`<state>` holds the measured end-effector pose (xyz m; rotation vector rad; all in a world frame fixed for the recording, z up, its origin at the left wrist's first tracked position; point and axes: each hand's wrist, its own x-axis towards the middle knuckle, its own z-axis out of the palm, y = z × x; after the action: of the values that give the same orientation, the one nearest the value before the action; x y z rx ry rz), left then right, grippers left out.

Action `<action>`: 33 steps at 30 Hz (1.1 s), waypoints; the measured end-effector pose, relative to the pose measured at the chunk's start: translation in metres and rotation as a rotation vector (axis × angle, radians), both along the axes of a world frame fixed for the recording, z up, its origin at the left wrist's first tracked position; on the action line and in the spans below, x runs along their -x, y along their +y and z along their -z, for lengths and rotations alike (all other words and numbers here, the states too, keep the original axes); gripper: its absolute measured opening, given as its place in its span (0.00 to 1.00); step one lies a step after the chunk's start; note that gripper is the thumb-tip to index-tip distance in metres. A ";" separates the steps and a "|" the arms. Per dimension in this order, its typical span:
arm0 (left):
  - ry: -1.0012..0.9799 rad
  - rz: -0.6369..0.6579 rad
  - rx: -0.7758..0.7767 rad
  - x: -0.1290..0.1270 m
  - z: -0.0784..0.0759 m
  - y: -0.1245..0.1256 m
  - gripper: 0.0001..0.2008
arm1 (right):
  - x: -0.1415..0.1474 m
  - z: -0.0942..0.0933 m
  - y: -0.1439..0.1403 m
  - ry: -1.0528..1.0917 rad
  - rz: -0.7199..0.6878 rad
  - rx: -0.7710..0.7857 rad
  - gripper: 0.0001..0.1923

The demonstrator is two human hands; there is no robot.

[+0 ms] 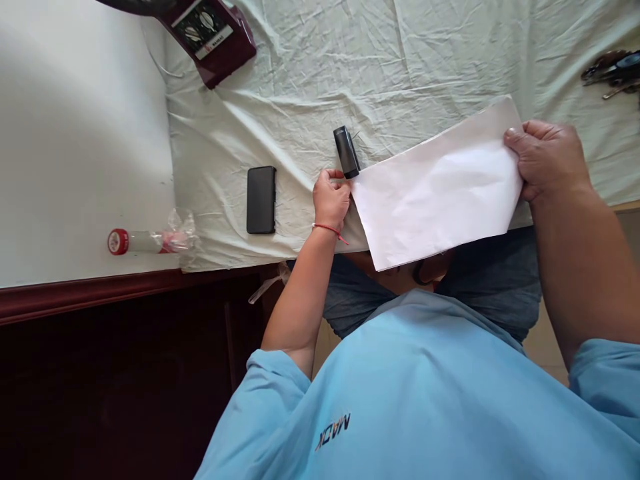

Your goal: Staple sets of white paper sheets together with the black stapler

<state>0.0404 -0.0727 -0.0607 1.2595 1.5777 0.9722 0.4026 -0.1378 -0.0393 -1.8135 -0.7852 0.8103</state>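
White sheets of paper (pixel 440 187), lying together as a thin stack, are held slanted over the table's front edge. My right hand (pixel 553 160) grips their right end, thumb on top. At the upper left corner of the sheets, my left hand (pixel 333 200) has its fingers curled in and pinches the paper; the fingertips are partly hidden. A small black stapler (pixel 346 152) lies on the cloth just beyond my left hand, its lower end against the paper's corner. A red string bracelet (pixel 327 228) is around my left wrist.
A black phone (pixel 261 200) lies left of my left hand on the pale green cloth (pixel 310 80). Further left are a red-capped bottle (pixel 137 242) and crumpled clear plastic (pixel 180 230). A maroon appliance (pixel 220 47) stands at the back left. Small dark items (pixel 613 70) lie at the right edge.
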 end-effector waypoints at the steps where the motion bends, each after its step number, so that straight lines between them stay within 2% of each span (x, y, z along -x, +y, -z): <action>1: 0.014 0.005 -0.018 0.001 0.004 0.000 0.10 | 0.002 -0.004 -0.003 -0.076 -0.015 -0.004 0.09; 5: 0.129 0.027 -0.146 0.008 0.010 -0.011 0.13 | 0.005 -0.013 -0.014 -0.419 -0.152 -0.011 0.07; 8: 0.214 0.057 -0.292 0.012 0.010 -0.024 0.22 | 0.005 -0.012 -0.017 -0.440 -0.151 -0.013 0.08; 13: 0.315 0.107 -0.428 0.015 0.012 -0.031 0.23 | 0.005 -0.010 -0.016 -0.424 -0.123 -0.014 0.08; 19: 0.388 0.113 -0.398 0.012 0.010 -0.027 0.27 | 0.003 -0.008 -0.016 -0.425 -0.122 -0.010 0.07; 26: 0.439 0.175 -0.329 0.013 -0.017 -0.027 0.28 | 0.003 -0.003 -0.020 -0.457 -0.114 -0.074 0.08; 29: 0.395 0.181 -0.335 0.011 -0.026 -0.028 0.25 | 0.005 -0.005 -0.023 -0.443 -0.097 -0.083 0.10; 33: 0.322 0.092 -0.345 0.004 -0.030 -0.026 0.16 | 0.007 -0.009 -0.024 -0.488 -0.114 -0.060 0.15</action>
<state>0.0369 -0.0985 -0.0309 1.7862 1.6186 1.0529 0.3961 -0.1620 -0.0306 -1.9498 -1.2191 0.4063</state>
